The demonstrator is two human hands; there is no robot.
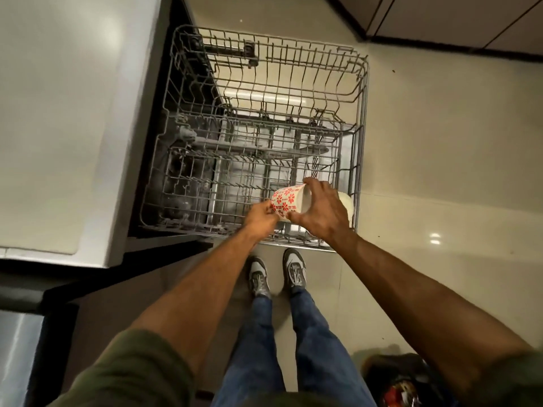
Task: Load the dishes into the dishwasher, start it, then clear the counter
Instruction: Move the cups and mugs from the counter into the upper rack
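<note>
Patterned cup (283, 202): pinched by left hand (260, 215), gripped by right hand (321, 212), tilted over rack (363, 92) (risk: slipping, chipping on tines).

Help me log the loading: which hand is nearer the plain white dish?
Right. The right hand is directly beside the white dish; the left hand is farther off, across the mug both hold.

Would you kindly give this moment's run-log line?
left hand, right hand hold white red-flowered cup | over grey wire rack | unplaced
</note>
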